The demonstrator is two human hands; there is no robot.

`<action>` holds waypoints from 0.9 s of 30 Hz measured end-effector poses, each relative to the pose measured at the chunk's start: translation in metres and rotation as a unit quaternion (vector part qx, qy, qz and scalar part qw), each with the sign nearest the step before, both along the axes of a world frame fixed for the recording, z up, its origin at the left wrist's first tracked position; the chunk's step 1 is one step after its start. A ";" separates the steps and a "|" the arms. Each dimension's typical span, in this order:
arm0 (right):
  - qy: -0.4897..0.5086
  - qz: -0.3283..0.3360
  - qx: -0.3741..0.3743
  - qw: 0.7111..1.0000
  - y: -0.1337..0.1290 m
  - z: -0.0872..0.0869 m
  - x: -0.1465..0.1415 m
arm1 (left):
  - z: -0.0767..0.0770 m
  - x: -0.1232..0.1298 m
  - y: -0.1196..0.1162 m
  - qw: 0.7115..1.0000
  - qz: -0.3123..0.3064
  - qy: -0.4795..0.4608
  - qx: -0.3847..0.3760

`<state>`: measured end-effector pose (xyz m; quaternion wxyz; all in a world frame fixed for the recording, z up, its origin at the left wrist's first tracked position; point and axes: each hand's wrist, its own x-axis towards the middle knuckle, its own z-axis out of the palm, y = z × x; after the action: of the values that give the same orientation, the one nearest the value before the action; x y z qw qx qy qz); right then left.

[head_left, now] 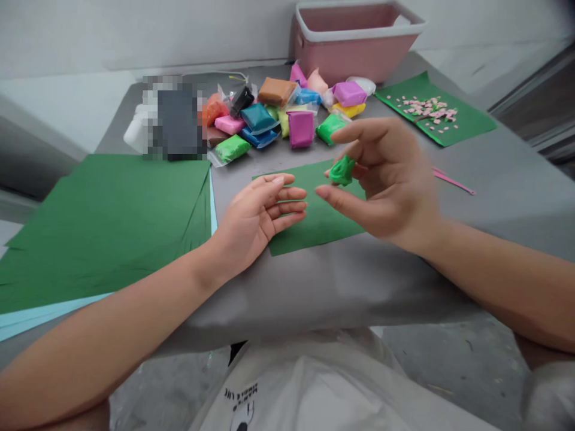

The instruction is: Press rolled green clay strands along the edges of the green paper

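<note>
While the right hand [390, 191] holds a soft, folded lump of green clay [342, 171] among its curved fingers near the centre, the left hand [251, 224] is open beside it, with nothing inside. The grip looks light, maybe for not flattening the clay. Below them, a smooth green sheet [309, 221] lies on the grey table [516, 206]. Shiny coloured packets [300, 129] are at upper centre; the decorated green card [476, 120] is at upper right, perhaps to protect its small pink pieces [433, 109].
</note>
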<state>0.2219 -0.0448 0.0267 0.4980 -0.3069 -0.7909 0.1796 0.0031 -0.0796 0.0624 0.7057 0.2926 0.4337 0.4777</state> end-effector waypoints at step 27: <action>0.035 0.066 -0.051 0.996 -0.003 -0.005 -0.002 | -0.001 -0.002 -0.001 0.999 -0.049 -0.007 -0.007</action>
<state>0.2200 -0.0479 0.0213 0.4960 -0.2722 -0.7815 0.2631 0.0007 -0.0803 0.0616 0.7337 0.3050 0.4169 0.4414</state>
